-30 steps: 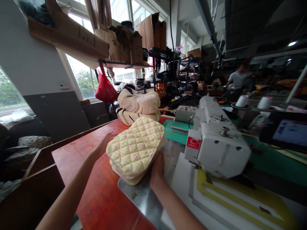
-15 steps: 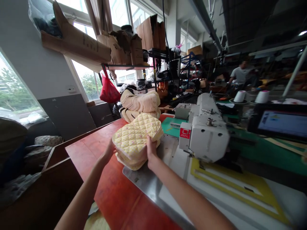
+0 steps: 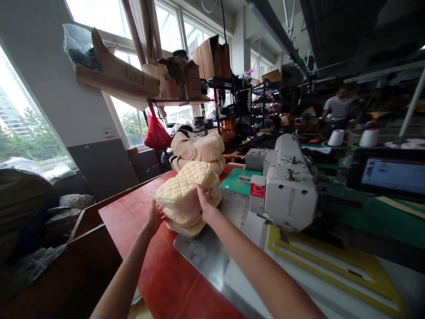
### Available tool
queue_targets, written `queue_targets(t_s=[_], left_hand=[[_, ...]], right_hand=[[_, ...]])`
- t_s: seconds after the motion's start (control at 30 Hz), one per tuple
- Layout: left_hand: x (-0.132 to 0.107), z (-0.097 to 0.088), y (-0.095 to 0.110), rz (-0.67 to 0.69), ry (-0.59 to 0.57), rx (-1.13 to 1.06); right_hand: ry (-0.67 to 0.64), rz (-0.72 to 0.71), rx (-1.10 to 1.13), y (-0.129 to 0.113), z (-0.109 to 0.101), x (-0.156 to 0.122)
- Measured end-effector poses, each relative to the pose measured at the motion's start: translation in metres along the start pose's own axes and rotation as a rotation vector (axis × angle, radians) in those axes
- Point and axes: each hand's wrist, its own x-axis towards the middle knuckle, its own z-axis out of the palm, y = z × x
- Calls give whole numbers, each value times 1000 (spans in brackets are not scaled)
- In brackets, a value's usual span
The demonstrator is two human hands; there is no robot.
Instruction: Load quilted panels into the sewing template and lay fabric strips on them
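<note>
A stack of pale yellow quilted fabric pieces rests on the red tabletop, partly over a metal plate. My left hand presses against the near left side of the stack, its fingertips partly hidden behind the fabric. On the right side, my right hand grips the upper pieces, thumb on the near face and fingers curled round the edge. The upper pieces sit a little apart from the lower ones. Behind them lies a pile of cream fabric pieces.
A white sewing machine stands at the right over a yellow frame, with a screen beyond it. Cardboard boxes fill a shelf above a hanging red bag. A person is in the far background.
The upper quilted pieces have tipped and shifted slightly left, showing more of the lower layers. Both hands remain on the stack. The view has turned a little to the left and upward.
</note>
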Motion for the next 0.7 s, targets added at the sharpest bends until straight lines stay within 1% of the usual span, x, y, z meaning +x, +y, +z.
queue_targets(t_s=[0.1, 0.17, 0.23, 0.3, 0.4, 0.47, 0.6, 0.7], left_hand=[[-2, 0, -2, 11, 17, -23], [-1, 1, -1, 18, 31, -36], [3, 6, 3, 44, 49, -52], [8, 13, 10, 107, 65, -79], [13, 24, 25, 228, 58, -134], [13, 28, 36, 278, 49, -159], [9, 28, 51, 307, 67, -175], [8, 29, 49, 295, 95, -157]], right_hand=[[104, 138, -202, -15, 8, -9], [115, 168, -317, -22, 11, -16], [97, 172, -418, -25, 12, -21], [63, 161, -508, -26, 13, -23], [11, 130, -608, -27, 16, -19], [-27, 112, -647, -29, 18, -16], [-102, 99, -669, -28, 18, -15], [-103, 125, -664, -20, 11, -20]])
